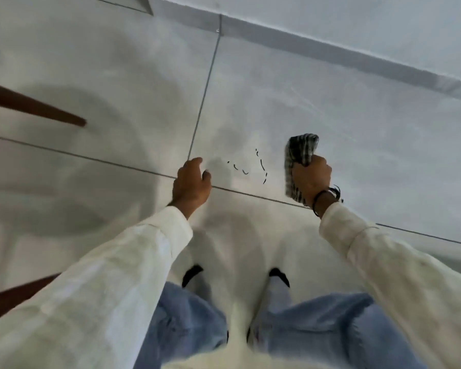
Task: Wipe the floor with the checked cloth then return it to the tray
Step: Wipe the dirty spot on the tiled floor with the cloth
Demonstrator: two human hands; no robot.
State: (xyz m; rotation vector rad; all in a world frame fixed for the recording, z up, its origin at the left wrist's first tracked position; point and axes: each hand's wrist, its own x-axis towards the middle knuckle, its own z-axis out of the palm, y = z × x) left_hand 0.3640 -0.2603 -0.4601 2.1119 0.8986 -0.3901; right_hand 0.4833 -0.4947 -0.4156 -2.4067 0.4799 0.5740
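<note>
Checked cloth (301, 155): bunched in right hand (312, 177), above floor (117, 75)
Left hand (190, 185): loosely curled, empty
Marks (250, 166): unwiped, between hands
Tray: unseen

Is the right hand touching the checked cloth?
Touching: the head view shows the right hand closed in a fist around the checked cloth.

Floor (250, 89): tiled, joints crossing below the left hand (190, 186). Wall skirting (330, 46): along the far edge, running from upper centre to right. 2 furniture legs: 1 at far left (35, 106), 1 at lower left (16, 296). Scattered marks (250, 166): on the floor, between the 2 hands. Checked cloth (300, 153): bunched in the right hand (312, 179), right of the marks, above the floor. 2 feet (192, 274): on the floor, nearer the viewer than the hands.
</note>
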